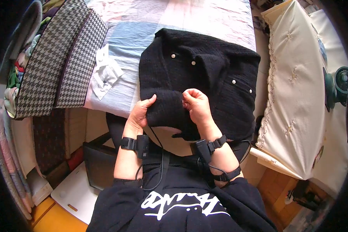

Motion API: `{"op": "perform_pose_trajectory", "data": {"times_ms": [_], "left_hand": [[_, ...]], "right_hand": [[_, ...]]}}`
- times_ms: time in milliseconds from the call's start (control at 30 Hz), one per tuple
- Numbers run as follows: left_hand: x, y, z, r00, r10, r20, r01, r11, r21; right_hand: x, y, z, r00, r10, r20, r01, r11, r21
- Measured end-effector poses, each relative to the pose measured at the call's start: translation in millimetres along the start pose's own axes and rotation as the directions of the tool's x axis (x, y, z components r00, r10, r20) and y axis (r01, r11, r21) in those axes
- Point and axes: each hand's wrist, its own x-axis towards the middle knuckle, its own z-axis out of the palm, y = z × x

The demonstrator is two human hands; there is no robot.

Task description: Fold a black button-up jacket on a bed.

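Note:
A black knit garment (pixel 162 69) with several round, shiny buttons (pixel 193 63) is spread over the near edge of a bed (pixel 127 37) and hangs towards my lap. My left hand (pixel 139 112) grips a folded part of it at the left, thumb on top and fingers hidden beneath. With thumb and forefinger together, my right hand (pixel 197 105) pinches the right edge of that same folded part. Anything small between those fingertips is too fine to make out. Black straps with small devices circle both forearms.
Left on the bed lie a white cloth-like item (pixel 107 72) and houndstooth fabric boxes (pixel 50 55), one holding clothes. At right, a cream embroidered cloth (pixel 295 81) covers a table bearing a dark green fan (pixel 342 78). A white board (pixel 72 191) lies low at left.

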Motion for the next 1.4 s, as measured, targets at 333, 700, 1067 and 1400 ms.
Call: {"op": "perform_pose_trajectory", "data": {"times_ms": [333, 700, 1067, 1400], "left_hand": [[3.3, 0.2, -0.4, 0.995, -0.061, 0.085, 0.073, 0.985, -0.158], [4.3, 3.4, 5.8, 1.000, 0.004, 0.016, -0.005, 1.000, 0.019], [13.0, 0.0, -3.3, 1.000, -0.025, 0.000, 0.025, 0.999, 0.035], [13.1, 0.5, -1.4, 0.998, -0.061, 0.003, 0.061, 0.998, 0.022]], "right_hand": [[-5.9, -10.2, -13.5, 0.996, 0.017, 0.084, -0.013, 0.999, -0.046], [-14.4, -2.0, 3.5, 0.995, -0.060, 0.081, 0.092, 0.867, -0.490], [-8.0, -3.7, -28.5, 0.995, -0.084, -0.057, 0.096, 0.963, 0.252], [-24.0, -9.1, -17.7, 0.985, 0.063, 0.159, -0.018, 0.963, -0.269]]}}
